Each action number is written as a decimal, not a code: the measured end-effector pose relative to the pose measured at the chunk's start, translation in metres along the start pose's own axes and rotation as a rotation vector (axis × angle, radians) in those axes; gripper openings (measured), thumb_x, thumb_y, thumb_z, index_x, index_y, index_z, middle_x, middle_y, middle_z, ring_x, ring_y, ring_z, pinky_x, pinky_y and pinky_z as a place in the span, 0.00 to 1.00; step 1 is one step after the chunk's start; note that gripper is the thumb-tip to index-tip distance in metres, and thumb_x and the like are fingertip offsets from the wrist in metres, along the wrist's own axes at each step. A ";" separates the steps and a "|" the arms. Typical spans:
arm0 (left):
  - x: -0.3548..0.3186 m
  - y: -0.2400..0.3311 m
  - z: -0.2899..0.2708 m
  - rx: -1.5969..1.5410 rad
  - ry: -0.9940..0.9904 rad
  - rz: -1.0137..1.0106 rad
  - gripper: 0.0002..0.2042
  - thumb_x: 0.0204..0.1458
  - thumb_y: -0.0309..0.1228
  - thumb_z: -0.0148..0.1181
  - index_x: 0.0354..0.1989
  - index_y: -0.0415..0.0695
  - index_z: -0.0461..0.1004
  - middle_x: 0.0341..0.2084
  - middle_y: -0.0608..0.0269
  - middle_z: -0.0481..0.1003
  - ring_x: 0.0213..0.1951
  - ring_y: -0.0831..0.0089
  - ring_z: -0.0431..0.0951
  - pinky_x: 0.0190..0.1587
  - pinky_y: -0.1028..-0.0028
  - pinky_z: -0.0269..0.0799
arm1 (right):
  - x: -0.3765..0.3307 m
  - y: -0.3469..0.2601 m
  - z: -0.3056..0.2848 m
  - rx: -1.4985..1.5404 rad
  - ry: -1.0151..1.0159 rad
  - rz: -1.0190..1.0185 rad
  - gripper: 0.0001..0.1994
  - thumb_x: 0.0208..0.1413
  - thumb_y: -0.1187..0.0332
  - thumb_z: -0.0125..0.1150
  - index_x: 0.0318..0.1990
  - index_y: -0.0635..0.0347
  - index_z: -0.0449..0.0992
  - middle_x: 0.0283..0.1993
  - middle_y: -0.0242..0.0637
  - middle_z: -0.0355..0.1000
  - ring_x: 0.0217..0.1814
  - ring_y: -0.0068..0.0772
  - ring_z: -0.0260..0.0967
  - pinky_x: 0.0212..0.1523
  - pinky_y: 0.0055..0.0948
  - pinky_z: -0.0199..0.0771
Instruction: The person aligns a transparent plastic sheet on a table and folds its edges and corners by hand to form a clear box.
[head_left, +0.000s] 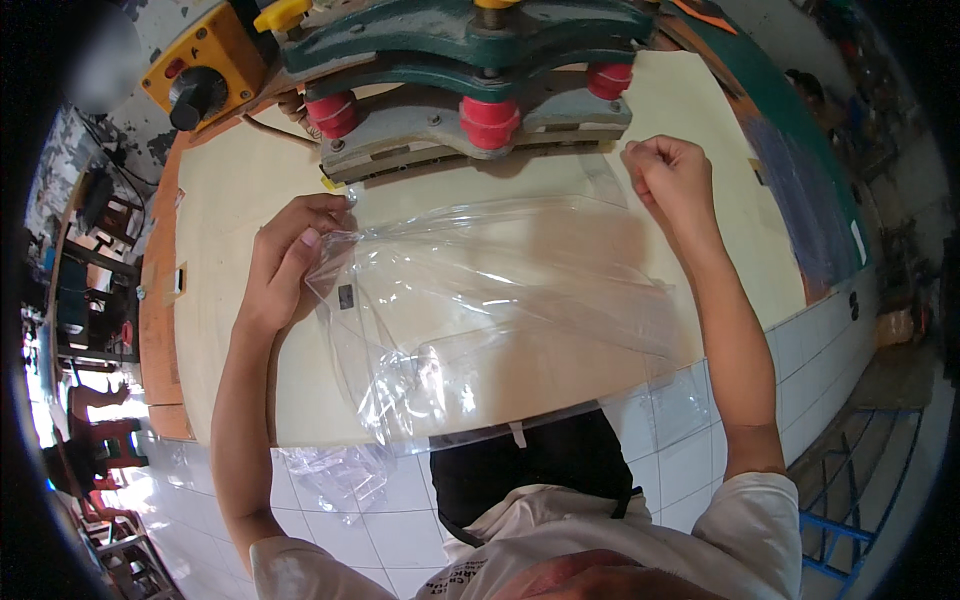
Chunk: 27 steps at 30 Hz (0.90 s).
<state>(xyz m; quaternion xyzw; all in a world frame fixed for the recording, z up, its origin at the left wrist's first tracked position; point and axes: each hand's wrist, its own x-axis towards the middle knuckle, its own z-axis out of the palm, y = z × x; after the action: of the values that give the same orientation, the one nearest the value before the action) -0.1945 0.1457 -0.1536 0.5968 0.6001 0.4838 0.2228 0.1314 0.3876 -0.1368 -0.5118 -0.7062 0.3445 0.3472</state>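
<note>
A clear plastic bag (500,300) lies spread on the pale wooden table (230,200) in front of me. My left hand (285,260) pinches the bag's left corner near its top edge. My right hand (675,175) is closed on the bag's right corner. The top edge of the bag reaches the jaw of a green and grey press machine (470,110) with red cylinders. The bag's lower end hangs over the table's near edge.
A yellow control box (205,65) with a black knob is fixed at the machine's left. More clear plastic (340,475) lies on the white tiled floor below the table. Chairs and frames stand at far left; a blue metal frame (840,520) at lower right.
</note>
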 end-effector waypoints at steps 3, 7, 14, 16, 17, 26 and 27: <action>-0.001 0.004 -0.001 0.066 0.183 0.079 0.20 0.57 0.40 0.45 0.30 0.32 0.71 0.41 0.47 0.74 0.45 0.61 0.73 0.51 0.67 0.65 | 0.005 -0.002 -0.013 0.145 0.133 0.049 0.12 0.51 0.66 0.62 0.23 0.65 0.76 0.13 0.29 0.64 0.15 0.18 0.58 0.20 0.24 0.58; -0.006 -0.013 -0.026 0.126 0.351 0.008 0.18 0.59 0.39 0.47 0.25 0.34 0.70 0.27 0.57 0.73 0.32 0.71 0.70 0.39 0.70 0.66 | 0.014 0.004 -0.028 0.158 0.244 0.011 0.13 0.52 0.64 0.62 0.23 0.65 0.76 0.14 0.30 0.66 0.16 0.21 0.60 0.23 0.26 0.60; -0.007 -0.045 -0.034 0.511 0.521 -0.090 0.21 0.57 0.38 0.52 0.20 0.31 0.67 0.10 0.55 0.61 0.16 0.72 0.61 0.23 0.66 0.60 | 0.029 0.010 -0.038 0.254 0.434 0.034 0.18 0.54 0.56 0.57 0.22 0.63 0.77 0.18 0.36 0.71 0.24 0.32 0.69 0.33 0.34 0.68; 0.000 -0.033 -0.023 0.553 0.445 -0.143 0.20 0.56 0.39 0.53 0.22 0.31 0.70 0.11 0.48 0.62 0.15 0.67 0.62 0.24 0.63 0.61 | 0.031 0.017 -0.050 0.254 0.478 0.024 0.19 0.54 0.55 0.56 0.22 0.63 0.77 0.19 0.37 0.71 0.26 0.35 0.70 0.35 0.36 0.69; -0.002 -0.041 -0.031 0.574 0.457 -0.152 0.20 0.55 0.39 0.54 0.22 0.32 0.72 0.12 0.44 0.65 0.15 0.59 0.64 0.25 0.61 0.62 | 0.031 0.016 -0.048 0.276 0.492 0.041 0.20 0.54 0.54 0.55 0.22 0.62 0.77 0.20 0.39 0.72 0.26 0.37 0.71 0.36 0.37 0.69; -0.007 -0.034 -0.029 0.662 0.437 -0.156 0.20 0.56 0.38 0.52 0.22 0.29 0.71 0.12 0.51 0.69 0.17 0.70 0.67 0.25 0.65 0.65 | 0.034 0.018 -0.052 0.310 0.526 0.090 0.19 0.53 0.54 0.54 0.23 0.61 0.79 0.27 0.45 0.77 0.33 0.45 0.74 0.40 0.41 0.70; -0.007 -0.033 -0.029 0.667 0.440 -0.151 0.20 0.56 0.38 0.52 0.22 0.29 0.71 0.12 0.51 0.69 0.17 0.70 0.67 0.25 0.65 0.65 | 0.034 0.018 -0.053 0.312 0.528 0.107 0.19 0.53 0.54 0.54 0.25 0.61 0.80 0.28 0.44 0.77 0.34 0.46 0.74 0.41 0.41 0.70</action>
<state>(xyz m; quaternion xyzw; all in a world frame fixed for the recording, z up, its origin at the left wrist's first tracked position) -0.2341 0.1357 -0.1713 0.4731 0.7994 0.3611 -0.0816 0.1770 0.4316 -0.1191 -0.5607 -0.5023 0.3217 0.5744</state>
